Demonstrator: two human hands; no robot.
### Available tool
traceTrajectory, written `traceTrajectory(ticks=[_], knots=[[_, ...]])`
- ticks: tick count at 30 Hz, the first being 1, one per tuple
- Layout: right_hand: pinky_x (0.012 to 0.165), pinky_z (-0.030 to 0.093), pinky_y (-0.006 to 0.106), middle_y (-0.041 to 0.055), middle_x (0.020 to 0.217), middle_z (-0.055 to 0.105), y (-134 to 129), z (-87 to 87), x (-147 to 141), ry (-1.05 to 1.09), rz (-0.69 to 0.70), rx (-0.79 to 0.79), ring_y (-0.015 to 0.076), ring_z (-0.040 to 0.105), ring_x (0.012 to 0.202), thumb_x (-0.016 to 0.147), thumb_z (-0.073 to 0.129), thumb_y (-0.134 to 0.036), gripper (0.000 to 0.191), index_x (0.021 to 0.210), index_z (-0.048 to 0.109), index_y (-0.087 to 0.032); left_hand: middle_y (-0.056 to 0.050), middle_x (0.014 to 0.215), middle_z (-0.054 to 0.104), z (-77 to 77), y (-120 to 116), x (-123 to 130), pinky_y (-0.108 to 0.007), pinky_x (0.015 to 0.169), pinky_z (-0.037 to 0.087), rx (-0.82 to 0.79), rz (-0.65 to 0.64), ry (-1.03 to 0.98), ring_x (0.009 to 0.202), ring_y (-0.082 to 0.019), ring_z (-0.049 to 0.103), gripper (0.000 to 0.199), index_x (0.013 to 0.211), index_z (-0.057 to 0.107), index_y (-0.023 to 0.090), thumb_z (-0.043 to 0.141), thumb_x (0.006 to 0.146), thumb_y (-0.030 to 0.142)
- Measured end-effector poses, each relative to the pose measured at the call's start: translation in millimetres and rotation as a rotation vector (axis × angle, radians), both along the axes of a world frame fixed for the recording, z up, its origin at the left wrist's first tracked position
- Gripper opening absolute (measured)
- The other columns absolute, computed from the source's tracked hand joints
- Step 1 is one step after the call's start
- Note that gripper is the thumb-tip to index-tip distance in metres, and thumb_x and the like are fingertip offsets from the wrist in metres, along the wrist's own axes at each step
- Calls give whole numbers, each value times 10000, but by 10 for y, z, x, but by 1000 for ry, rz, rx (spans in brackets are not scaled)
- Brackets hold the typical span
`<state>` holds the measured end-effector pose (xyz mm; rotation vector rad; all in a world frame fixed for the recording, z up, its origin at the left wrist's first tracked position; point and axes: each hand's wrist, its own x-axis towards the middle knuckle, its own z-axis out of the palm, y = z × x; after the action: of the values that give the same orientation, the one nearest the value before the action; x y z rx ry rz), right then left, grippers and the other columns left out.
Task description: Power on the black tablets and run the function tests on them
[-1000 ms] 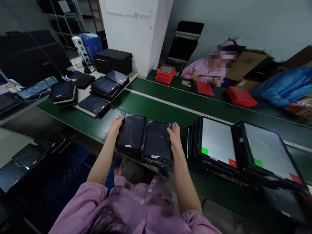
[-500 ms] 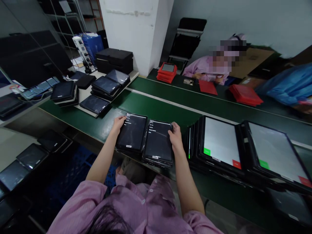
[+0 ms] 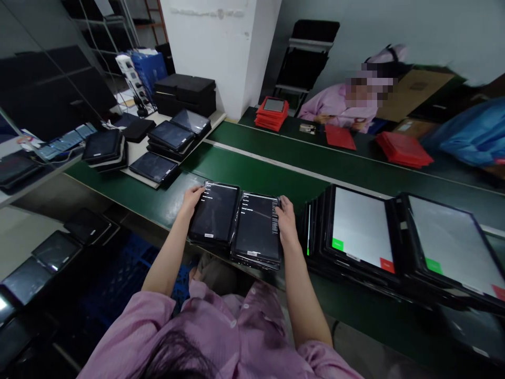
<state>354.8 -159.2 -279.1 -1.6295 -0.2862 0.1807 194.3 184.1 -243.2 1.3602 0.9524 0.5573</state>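
Two black tablets lie side by side in front of me at the near edge of the green table. Each screen is dark with a few lines of white menu text at its top left. My left hand [image 3: 192, 198] grips the left tablet [image 3: 216, 215] by its upper left edge, thumb on the rim. On the other side, my right hand [image 3: 286, 218] holds the right tablet [image 3: 254, 229] along its right edge. More tablets are stacked under the right one. The fingers beneath both edges are partly hidden.
To the right stand stacks of tablets with a lit white screen [image 3: 361, 223] and another white screen [image 3: 453, 237]. More dark tablets [image 3: 171, 135] are piled at the left. Across the green table [image 3: 252, 164], a person in pink sits behind red sleeves [image 3: 404, 149].
A column of small white text has appeared along the right side of the right tablet's screen. My hands stay at the same edges; the view has shifted slightly.
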Motion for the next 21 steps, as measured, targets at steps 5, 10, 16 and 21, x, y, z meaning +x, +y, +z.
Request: traceTrajectory(ticks=[5, 10, 16, 21], knots=[[1411, 283, 586, 107, 1762, 484, -25, -15, 10, -21, 23, 4, 275, 447, 1652, 956, 580, -360, 707, 1649, 471, -272, -80, 882, 823, -12, -1, 4, -344, 851, 572, -5, 17, -13, 935, -281, 759, 389, 926, 864, 146, 880, 706, 468], [1407, 290, 590, 108, 1749, 506, -37, -36, 14, -36, 10, 12, 267, 468, 1640, 958, 558, -346, 692, 1643, 492, -268, -72, 906, 828, -54, 21, 8, -343, 918, 563, 52, 22, 9, 996, -282, 753, 350, 934, 869, 154, 850, 744, 447], [1392, 295, 635, 113, 1741, 521, -58, -66, 31, -59, 25, 28, 296, 461, 1647, 993, 579, -466, 719, 1678, 464, -284, -76, 946, 840, -90, 42, 17, -347, 979, 554, 121, 25, 37, 1046, -284, 758, 303, 937, 872, 174, 811, 785, 430], [1396, 279, 636, 156, 1723, 538, -56, -45, 19, -45, -1, 42, 309, 484, 1633, 970, 609, -478, 748, 1666, 476, -237, -82, 943, 844, -99, 51, 8, -340, 952, 563, 132, 12, 46, 1072, -300, 754, 312, 940, 872, 174, 811, 784, 438]])
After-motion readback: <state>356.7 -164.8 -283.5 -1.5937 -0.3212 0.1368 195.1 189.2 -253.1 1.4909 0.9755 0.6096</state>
